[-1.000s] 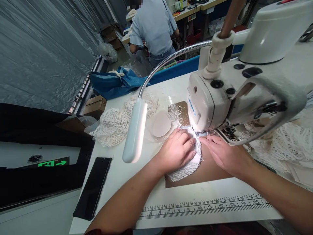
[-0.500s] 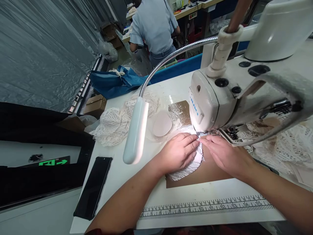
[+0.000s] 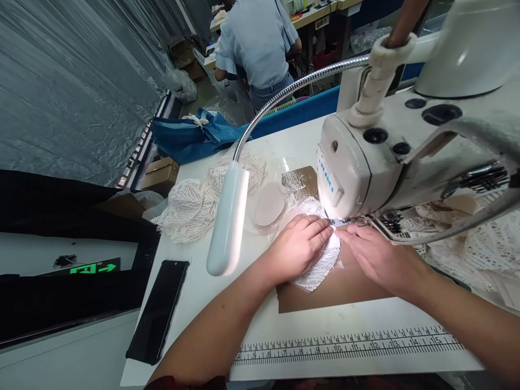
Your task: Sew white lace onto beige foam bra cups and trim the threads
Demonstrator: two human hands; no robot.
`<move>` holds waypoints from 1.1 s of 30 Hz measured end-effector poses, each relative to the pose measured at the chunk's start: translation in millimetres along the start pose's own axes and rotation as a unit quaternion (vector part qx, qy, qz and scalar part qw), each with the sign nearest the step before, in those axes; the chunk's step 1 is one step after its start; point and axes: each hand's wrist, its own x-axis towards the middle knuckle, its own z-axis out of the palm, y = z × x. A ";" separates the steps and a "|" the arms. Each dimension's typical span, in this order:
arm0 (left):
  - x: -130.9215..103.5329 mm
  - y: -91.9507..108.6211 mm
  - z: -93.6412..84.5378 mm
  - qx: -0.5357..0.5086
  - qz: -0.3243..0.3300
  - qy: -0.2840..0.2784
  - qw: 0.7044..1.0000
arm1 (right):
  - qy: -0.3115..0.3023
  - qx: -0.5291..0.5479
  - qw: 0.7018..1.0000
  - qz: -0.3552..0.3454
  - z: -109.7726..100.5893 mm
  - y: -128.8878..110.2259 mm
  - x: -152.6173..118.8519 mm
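Note:
A white lace piece (image 3: 314, 277) lies on the brown plate of the sewing machine (image 3: 345, 168), its upper end at the presser foot. My left hand (image 3: 298, 246) rests flat on the lace, fingers stretched toward the needle area. On the other side of the foot, my right hand (image 3: 377, 254) is closed, with thumb and forefinger pinching the lace's right edge. The fingertips of both hands nearly meet just below the foot. The needle itself is hidden by the machine head.
A lamp (image 3: 228, 219) on a bendy metal neck hangs left of my hands. Loose lace (image 3: 189, 208), a pale round pad (image 3: 269, 205) and a black phone (image 3: 158, 311) lie leftward. More lace (image 3: 475, 238) is piled at right. A ruler strip (image 3: 345, 346) runs along the front edge. A person (image 3: 258, 46) sits beyond.
The lace piece has turned and moved a little up toward the foot, its lower end now narrower below my left hand. Both hands stay close to the foot. The view has shifted slightly.

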 end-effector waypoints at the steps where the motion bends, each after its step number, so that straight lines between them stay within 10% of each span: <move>1: 0.3 -0.9 -0.3 0.001 0.000 -0.002 1.000 | 0.004 0.007 1.000 0.012 2.0 0.1 -2.3; 16: 1.0 -6.8 -6.7 0.027 -0.069 -0.022 0.997 | -0.091 0.117 0.987 0.065 3.2 1.4 0.6; 33: -5.7 2.8 -17.8 -0.019 0.016 -0.076 0.997 | -0.107 0.111 0.988 0.004 -3.0 1.9 -1.2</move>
